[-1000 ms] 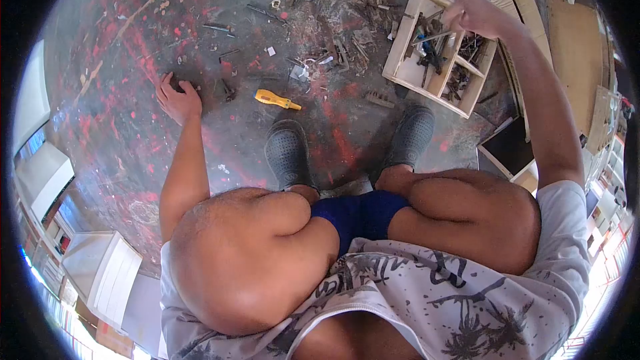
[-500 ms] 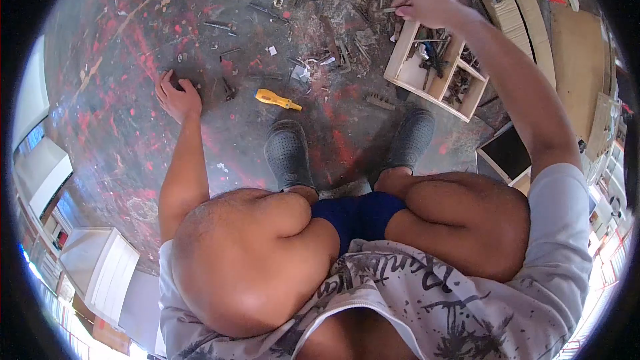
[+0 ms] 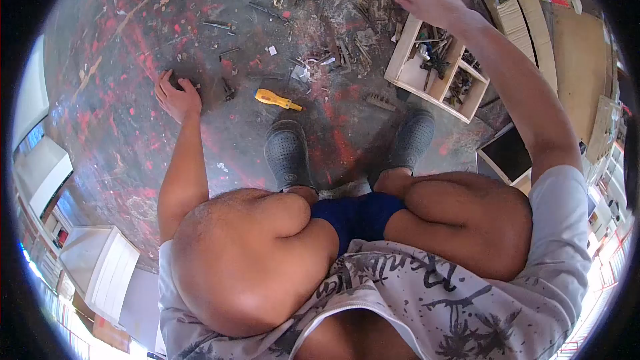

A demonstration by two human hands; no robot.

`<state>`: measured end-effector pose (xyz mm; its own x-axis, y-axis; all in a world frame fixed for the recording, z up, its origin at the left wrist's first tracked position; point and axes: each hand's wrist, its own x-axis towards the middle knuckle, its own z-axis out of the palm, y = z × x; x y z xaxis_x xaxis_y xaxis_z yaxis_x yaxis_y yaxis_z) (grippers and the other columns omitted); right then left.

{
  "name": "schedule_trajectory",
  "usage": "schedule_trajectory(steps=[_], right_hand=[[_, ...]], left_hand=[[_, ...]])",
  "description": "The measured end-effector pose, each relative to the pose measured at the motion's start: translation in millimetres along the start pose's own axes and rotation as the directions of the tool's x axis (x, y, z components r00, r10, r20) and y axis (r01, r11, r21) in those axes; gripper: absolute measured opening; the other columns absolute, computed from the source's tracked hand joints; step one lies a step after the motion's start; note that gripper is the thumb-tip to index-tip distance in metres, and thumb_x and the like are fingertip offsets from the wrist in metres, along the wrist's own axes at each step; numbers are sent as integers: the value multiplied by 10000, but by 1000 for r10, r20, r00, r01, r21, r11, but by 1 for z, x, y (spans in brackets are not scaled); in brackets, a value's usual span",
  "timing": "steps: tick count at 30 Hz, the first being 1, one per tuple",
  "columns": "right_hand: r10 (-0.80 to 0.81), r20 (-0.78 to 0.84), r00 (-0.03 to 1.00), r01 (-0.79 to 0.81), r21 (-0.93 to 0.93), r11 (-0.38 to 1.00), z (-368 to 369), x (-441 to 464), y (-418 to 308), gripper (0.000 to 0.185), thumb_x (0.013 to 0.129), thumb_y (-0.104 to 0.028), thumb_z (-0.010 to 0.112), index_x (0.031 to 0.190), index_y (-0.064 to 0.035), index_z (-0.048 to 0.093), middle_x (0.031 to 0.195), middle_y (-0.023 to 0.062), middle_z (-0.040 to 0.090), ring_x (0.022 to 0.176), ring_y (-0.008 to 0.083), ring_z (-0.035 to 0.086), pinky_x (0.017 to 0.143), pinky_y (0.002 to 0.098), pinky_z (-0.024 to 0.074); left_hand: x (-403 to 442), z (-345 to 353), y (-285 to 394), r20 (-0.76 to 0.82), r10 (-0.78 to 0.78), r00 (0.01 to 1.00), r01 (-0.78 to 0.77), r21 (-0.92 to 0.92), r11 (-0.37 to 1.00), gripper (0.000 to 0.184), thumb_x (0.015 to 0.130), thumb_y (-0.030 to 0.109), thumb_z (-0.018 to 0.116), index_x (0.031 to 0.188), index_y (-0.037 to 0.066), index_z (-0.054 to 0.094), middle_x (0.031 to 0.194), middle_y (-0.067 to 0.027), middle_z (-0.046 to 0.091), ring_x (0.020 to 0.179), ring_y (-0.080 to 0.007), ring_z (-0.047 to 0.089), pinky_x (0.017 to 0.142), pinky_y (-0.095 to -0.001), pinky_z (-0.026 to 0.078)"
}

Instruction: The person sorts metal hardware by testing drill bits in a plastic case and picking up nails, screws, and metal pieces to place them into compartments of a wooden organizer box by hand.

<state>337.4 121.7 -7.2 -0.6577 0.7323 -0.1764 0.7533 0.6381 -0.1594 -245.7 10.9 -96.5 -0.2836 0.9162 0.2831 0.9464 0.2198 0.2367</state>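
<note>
- Head view: the divided wooden box (image 3: 427, 99) sits on the floor (image 3: 253, 140) beyond the right clog (image 3: 411, 139), probably put there so the right hand can reach it easily; its partitions seem meant to separate the small hardware inside.
- The right hand (image 3: 430, 3) is held back-up over the box's far left end, fingers bent down toward the scattered metal pieces (image 3: 363, 47); whether it grips anything cannot be told, as the fingertips are hidden.
- The left hand (image 3: 179, 99) rests on the floor with fingers apart and loosely curled, nothing visible in it, likely steadying the squat.
- The yellow screwdriver (image 3: 278, 99) lies just beyond the left clog (image 3: 288, 153), perhaps laid aside within reach; it is nearer the left hand than the right.
- Relative to the hands, the box lies partly beneath the right hand and forearm, well apart from the left; the metal pieces spread between the hands, thickest beside the right.
</note>
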Motion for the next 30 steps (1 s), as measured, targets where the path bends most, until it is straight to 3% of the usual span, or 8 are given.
schedule_trajectory(steps=[4, 7, 16, 19, 21, 23, 26, 30], right_hand=[[-188, -115, 975, 166, -182, 969, 35, 25, -16, 264, 890, -104, 654, 1153, -92, 678, 1207, 61, 641, 1162, 282, 627, 1015, 386, 532], [-175, 23, 984, 176, -178, 968, 36, 39, -18, 225, 901, -102, 629, 1122, -95, 669, 1171, 70, 637, 1157, 294, 625, 1004, 396, 540], [-17, -26, 1000, 24, 298, 954, 18, 42, -27, 248, 866, -65, 666, 1075, -48, 532, 1074, 139, 569, 1026, 382, 619, 840, 488, 522], [-244, 58, 968, 222, 254, 941, 19, 34, -27, 234, 873, -63, 676, 1075, -62, 559, 1092, 130, 558, 1053, 363, 619, 850, 480, 527], [-163, 197, 967, 81, 368, 926, 54, 32, -12, 213, 876, -71, 681, 1066, -67, 584, 1097, 128, 557, 1066, 346, 619, 870, 471, 529], [-115, 240, 964, 35, 313, 949, 75, 29, -10, 263, 898, -102, 671, 1150, -75, 600, 1124, 134, 579, 1107, 343, 622, 915, 469, 533], [-159, 222, 962, 146, 76, 986, 66, 30, -18, 367, 941, -170, 644, 1295, -75, 624, 1196, 142, 625, 1179, 350, 625, 988, 463, 542], [-244, 267, 932, 249, 14, 968, 34, 32, -31, 302, 937, -220, 659, 1189, -53, 664, 1229, 144, 638, 1157, 333, 640, 942, 425, 563]], left_hand=[[-1, 1, -3, 0, 11, 1000, -11, 20, 1000, 398, 891, 202, 610, 1282, 132, 611, 1408, -75, 551, 1348, -316, 482, 1134, -488, 374], [0, 1, -2, -6, 19, 1000, -19, -5, 1000, 404, 890, 204, 611, 1287, 129, 610, 1406, -78, 552, 1346, -317, 483, 1134, -487, 373], [1, 1, 0, -32, 46, 998, -45, 38, 998, 383, 885, 177, 617, 1259, 96, 625, 1350, -113, 593, 1302, -345, 509, 1135, -499, 374], [1, 0, -1, -29, 43, 999, -42, 20, 999, 387, 878, 175, 625, 1258, 97, 625, 1352, -112, 591, 1305, -342, 508, 1131, -498, 377], [1, 1, 1, -32, 30, 999, -30, 16, 999, 391, 873, 171, 631, 1257, 97, 623, 1348, -112, 591, 1302, -343, 509, 1129, -498, 379], [1, 1, 0, -21, 21, 1000, -21, 14, 1000, 395, 880, 179, 621, 1268, 108, 619, 1368, -100, 578, 1316, -335, 500, 1133, -495, 375], [0, 1, -3, 1, 10, 1000, -10, 8, 1000, 399, 898, 199, 594, 1291, 129, 612, 1411, -78, 550, 1349, -319, 483, 1140, -489, 367], [-1, 0, -1, 4, 5, 1000, -5, 8, 1000, 393, 899, 198, 591, 1285, 127, 614, 1403, -81, 556, 1346, -319, 486, 1131, -490, 376]])
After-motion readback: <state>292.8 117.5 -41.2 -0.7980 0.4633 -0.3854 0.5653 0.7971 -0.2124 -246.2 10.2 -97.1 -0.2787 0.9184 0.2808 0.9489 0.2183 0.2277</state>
